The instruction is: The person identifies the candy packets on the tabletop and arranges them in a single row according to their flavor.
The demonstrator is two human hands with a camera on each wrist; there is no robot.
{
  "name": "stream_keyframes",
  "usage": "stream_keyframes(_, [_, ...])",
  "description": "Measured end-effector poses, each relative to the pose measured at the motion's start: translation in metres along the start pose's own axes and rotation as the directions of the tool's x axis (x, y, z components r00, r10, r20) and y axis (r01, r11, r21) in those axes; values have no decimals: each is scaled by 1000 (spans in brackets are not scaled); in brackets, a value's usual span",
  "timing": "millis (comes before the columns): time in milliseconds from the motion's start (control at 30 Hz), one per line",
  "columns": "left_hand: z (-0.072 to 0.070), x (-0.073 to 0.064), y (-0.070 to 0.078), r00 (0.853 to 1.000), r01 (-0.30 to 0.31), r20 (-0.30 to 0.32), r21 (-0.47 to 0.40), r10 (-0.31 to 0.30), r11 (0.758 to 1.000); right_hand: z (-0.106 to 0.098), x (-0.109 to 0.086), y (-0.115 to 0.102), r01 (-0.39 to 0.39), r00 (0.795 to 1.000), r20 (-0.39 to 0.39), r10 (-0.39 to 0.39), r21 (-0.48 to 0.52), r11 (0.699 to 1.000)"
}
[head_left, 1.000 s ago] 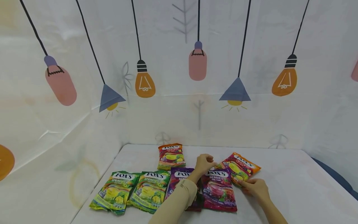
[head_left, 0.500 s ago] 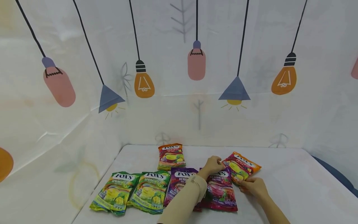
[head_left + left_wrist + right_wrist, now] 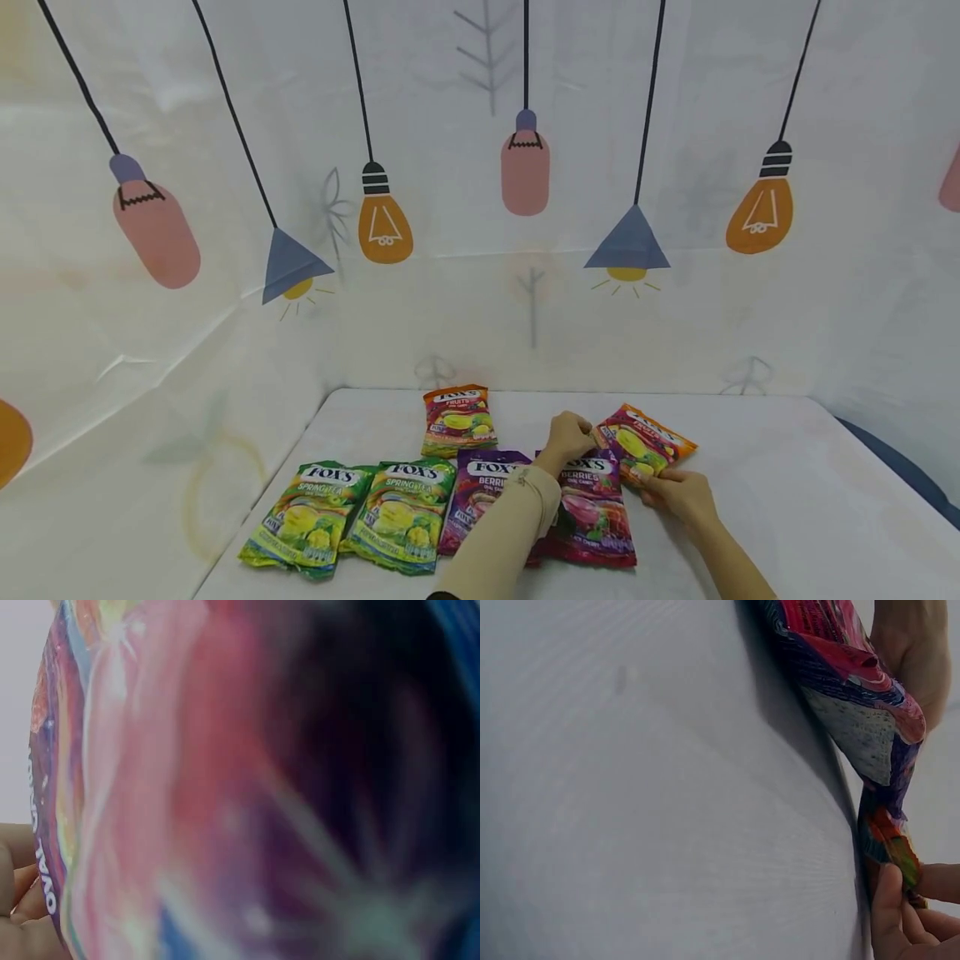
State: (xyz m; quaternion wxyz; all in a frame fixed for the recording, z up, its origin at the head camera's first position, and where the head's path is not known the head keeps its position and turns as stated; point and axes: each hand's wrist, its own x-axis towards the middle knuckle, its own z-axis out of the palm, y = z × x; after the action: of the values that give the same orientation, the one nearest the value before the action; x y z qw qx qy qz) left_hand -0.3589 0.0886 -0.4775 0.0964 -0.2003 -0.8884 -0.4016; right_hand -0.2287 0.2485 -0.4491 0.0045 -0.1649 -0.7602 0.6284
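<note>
An orange-and-red Fox's Fruits candy bag (image 3: 645, 442) lies tilted behind the right-hand purple Berries candy bag (image 3: 588, 512). My right hand (image 3: 684, 493) pinches its lower edge; the right wrist view shows the thumb and fingers (image 3: 889, 900) on its orange-green corner. At the bag's left corner, my left hand (image 3: 567, 437) has its curled fingers on the wrapper, above the purple bag. That purple bag fills most of the left wrist view, blurred, with part of the left hand (image 3: 22, 900) at the edge. My left forearm partly covers both purple bags.
Another purple Berries bag (image 3: 480, 492) and two green Spring Tea bags (image 3: 401, 517) (image 3: 311, 518) form a row to the left. A second Fruits bag (image 3: 459, 421) lies behind them. A printed cloth wall (image 3: 450, 325) borders the white table (image 3: 772, 475).
My left hand has moved right to the left corner of the tilted Fruits bag, and its fingers have closed there. The right hand keeps its grip, and the bag has barely shifted.
</note>
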Motion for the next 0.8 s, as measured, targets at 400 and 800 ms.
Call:
stream_keyframes(400, [-42, -12, 43, 979, 164, -48, -380, -197, 910, -6, 15, -16, 117, 993, 26, -118, 53, 992])
stream_keyframes(800, [-51, -21, 43, 955, 213, -2, -691, -297, 691, -11, 14, -27, 105, 985, 123, -125, 161, 981])
